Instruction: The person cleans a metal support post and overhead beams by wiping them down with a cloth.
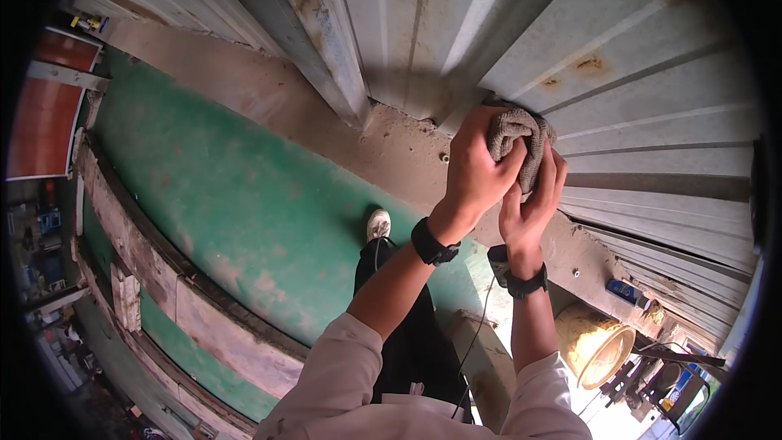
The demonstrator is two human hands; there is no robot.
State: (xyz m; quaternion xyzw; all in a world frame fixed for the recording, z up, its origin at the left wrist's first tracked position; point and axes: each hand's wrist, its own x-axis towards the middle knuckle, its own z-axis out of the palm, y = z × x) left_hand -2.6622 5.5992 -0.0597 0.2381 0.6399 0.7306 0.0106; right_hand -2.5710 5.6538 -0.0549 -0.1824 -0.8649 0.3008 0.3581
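A bunched grey-brown cloth (529, 143) is squeezed between both hands, close to the corrugated metal wall (643, 106). My left hand (476, 163) grips its left side, thumb bent over a fold. From the right, my right hand (536, 195) wraps its fingers around the other side of the cloth. Each wrist wears a black strap, and a thin cable hangs below the right one. Whether the cloth touches the wall behind it I cannot tell.
A dusty ledge (391, 147) runs along the wall's foot beside the green floor (244, 195). A yellowish bucket (595, 346) and a blue can (626, 292) stand at lower right. Worn wooden beams (204, 318) cross the lower left. A metal post (314, 33) juts out at the top.
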